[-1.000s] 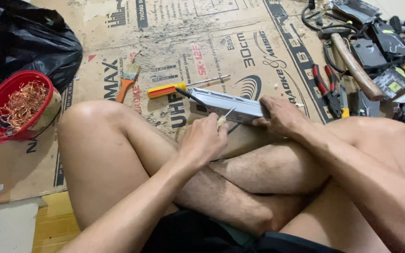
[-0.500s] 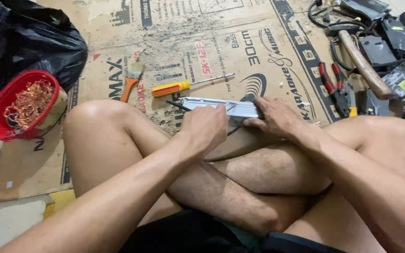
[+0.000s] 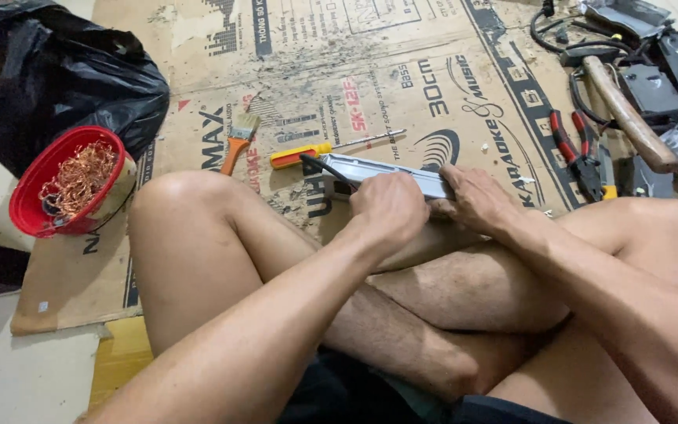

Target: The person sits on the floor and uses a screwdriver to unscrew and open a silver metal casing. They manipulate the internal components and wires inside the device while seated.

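I sit cross-legged on flattened cardboard [image 3: 402, 71]. A flat grey metal casing [image 3: 370, 171] with a black cable at its left end rests against my shin. My left hand [image 3: 390, 208] is closed over its near edge, fingers curled down; whatever tool it held earlier is hidden under the hand. My right hand [image 3: 476, 200] grips the casing's right end and holds it down. A screwdriver with a yellow and red handle [image 3: 304, 155] lies on the cardboard just beyond the casing.
A red bowl of copper wire scraps [image 3: 68, 184] and a black plastic bag [image 3: 49, 78] sit at left. An orange-handled brush [image 3: 237, 141] lies near the screwdriver. Red pliers [image 3: 574, 153], a wooden-handled hammer [image 3: 629, 118] and dark electronic parts [image 3: 661, 71] crowd the right.
The casing was lowered from a raised tilt to rest flat against my leg. My left hand moved over its edge, covering the small tool it held.
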